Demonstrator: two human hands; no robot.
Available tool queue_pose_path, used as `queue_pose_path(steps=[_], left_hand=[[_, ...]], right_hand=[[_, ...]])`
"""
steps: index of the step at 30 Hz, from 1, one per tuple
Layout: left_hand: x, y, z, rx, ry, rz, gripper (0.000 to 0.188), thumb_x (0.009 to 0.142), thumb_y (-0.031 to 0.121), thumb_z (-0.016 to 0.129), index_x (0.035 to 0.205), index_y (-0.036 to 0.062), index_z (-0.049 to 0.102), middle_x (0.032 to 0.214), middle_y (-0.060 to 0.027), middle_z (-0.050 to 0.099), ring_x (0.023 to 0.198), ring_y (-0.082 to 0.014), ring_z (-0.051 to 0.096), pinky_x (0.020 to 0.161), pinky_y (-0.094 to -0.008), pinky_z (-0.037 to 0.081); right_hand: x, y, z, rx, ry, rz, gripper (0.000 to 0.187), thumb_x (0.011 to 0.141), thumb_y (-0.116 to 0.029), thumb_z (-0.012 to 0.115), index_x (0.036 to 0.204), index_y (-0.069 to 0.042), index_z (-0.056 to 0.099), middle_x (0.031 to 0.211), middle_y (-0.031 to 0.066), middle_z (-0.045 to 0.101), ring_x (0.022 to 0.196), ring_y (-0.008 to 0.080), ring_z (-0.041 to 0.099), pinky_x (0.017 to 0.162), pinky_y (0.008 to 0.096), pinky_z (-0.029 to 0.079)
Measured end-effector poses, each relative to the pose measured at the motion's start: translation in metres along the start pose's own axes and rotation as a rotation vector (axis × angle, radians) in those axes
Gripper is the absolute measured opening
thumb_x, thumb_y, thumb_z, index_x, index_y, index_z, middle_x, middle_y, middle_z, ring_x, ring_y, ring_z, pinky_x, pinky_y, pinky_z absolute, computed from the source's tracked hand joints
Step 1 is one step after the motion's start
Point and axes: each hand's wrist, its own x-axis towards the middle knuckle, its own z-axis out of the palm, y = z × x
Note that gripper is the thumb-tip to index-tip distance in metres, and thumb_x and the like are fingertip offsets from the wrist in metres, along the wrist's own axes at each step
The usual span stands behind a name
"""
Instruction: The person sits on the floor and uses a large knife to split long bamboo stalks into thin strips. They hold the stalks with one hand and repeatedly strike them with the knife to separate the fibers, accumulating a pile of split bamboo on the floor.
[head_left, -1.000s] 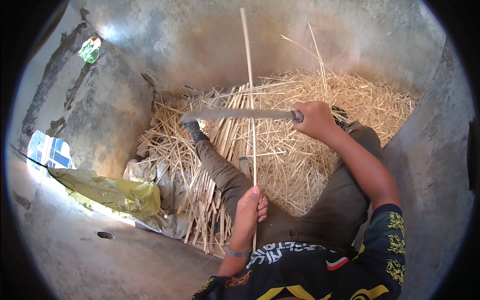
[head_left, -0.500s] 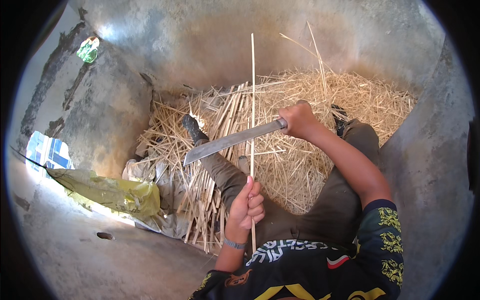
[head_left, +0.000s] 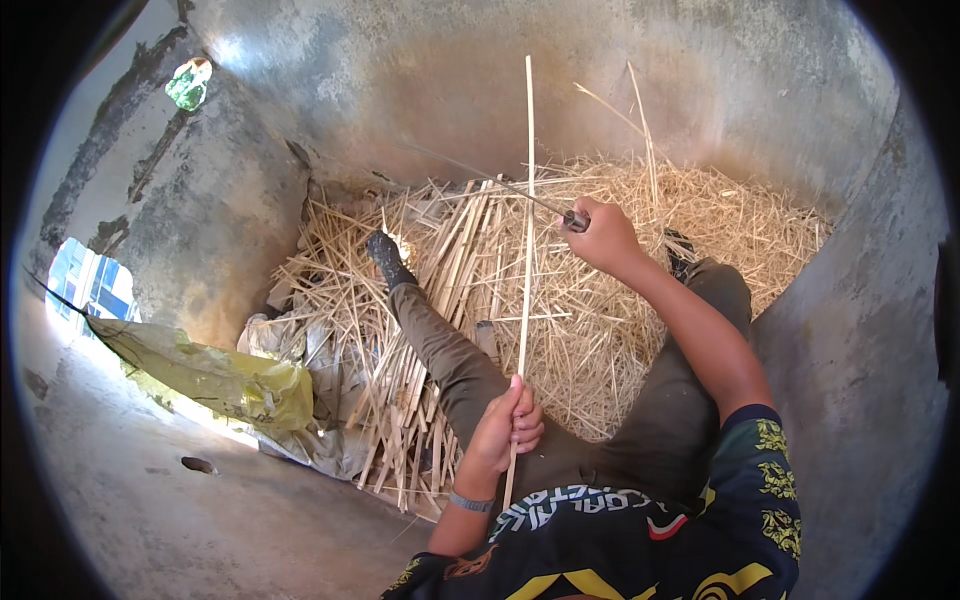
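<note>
My left hand point(head_left: 508, 428) is closed round the lower part of a long, pale split-bamboo strip point(head_left: 526, 270). The strip stands nearly upright in front of me, leaning slightly right at its top. A machete point(head_left: 545, 206) is gripped by its handle in my right hand point(head_left: 606, 240), higher up and to the right. Its blade is turned nearly edge-on, showing as a thin line that runs left and away across the strip's upper half. I cannot tell whether the blade touches the strip.
Thin curled shavings point(head_left: 590, 370) cover the floor between my outstretched legs. Several cut strips point(head_left: 465, 240) lie piled around my left leg. Rough concrete walls point(head_left: 420, 90) close in the space. A yellowish plastic sheet point(head_left: 230, 380) hangs at the left, below a wall opening.
The machete has risen, moved away and rolled from showing its flat side to nearly edge-on. The strip's top has shifted right, and my left hand has moved slightly right and nearer.
</note>
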Motion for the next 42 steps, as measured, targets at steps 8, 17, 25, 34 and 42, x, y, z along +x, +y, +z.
queue_pose_path(steps=[8, 17, 25, 34, 42], left_hand=[[-0.005, -0.004, -0.016, 0.417, 0.212, -0.037, 0.055, 0.110, 0.054, 0.034, 0.070, 0.0155, 0.037, 0.061, 0.0036, 0.034, 0.047, -0.0070, 0.028, 0.042, -0.0229, 0.026], [0.015, 0.010, 0.012, 0.390, 0.137, 0.113, 0.045, 0.111, 0.050, 0.034, 0.088, 0.0123, 0.047, 0.066, 0.0030, 0.039, 0.052, -0.0071, 0.036, 0.049, -0.0242, 0.032], [0.050, 0.031, 0.014, 1.339, 0.782, 0.915, 0.035, 0.110, 0.033, 0.046, 0.090, 0.0045, 0.051, 0.063, -0.0123, 0.051, 0.048, -0.0275, 0.048, 0.047, -0.0420, 0.039], [0.036, 0.038, -0.006, 1.808, 1.020, 0.748, 0.036, 0.106, 0.032, 0.052, 0.084, 0.0059, 0.061, 0.059, -0.0221, 0.059, 0.053, -0.0448, 0.059, 0.050, -0.0544, 0.042], [0.034, 0.042, 0.000, 1.809, 0.996, 0.795, 0.037, 0.106, 0.031, 0.053, 0.080, 0.0057, 0.061, 0.059, -0.0224, 0.059, 0.054, -0.0439, 0.060, 0.048, -0.0520, 0.044]], right_hand=[[-0.029, 0.003, -0.004, 0.571, -0.042, -0.195, 0.025, 0.091, -0.023, 0.072, 0.107, -0.004, 0.070, 0.065, -0.0037, 0.053, 0.059, 0.0068, 0.046, 0.057, 0.0292, 0.040], [-0.037, 0.003, -0.004, 0.561, -0.100, -0.323, 0.011, 0.090, -0.013, 0.070, 0.092, -0.002, 0.072, 0.066, -0.0062, 0.054, 0.062, 0.0045, 0.046, 0.056, 0.0260, 0.037], [-0.051, 0.000, -0.021, -0.125, 0.307, -0.661, 0.017, 0.078, -0.021, 0.077, 0.074, -0.012, 0.062, 0.056, 0.0048, 0.059, 0.051, 0.0224, 0.062, 0.050, 0.0372, 0.046], [-0.054, 0.022, -0.019, -0.160, 0.450, -0.599, 0.014, 0.066, -0.016, 0.076, 0.071, -0.015, 0.062, 0.057, 0.0016, 0.060, 0.051, 0.0199, 0.063, 0.049, 0.0346, 0.046], [-0.028, 0.039, -0.013, -0.409, 0.157, -0.135, 0.019, 0.086, -0.028, 0.070, 0.075, -0.013, 0.066, 0.060, -0.0023, 0.059, 0.048, 0.0128, 0.054, 0.047, 0.0381, 0.043]])
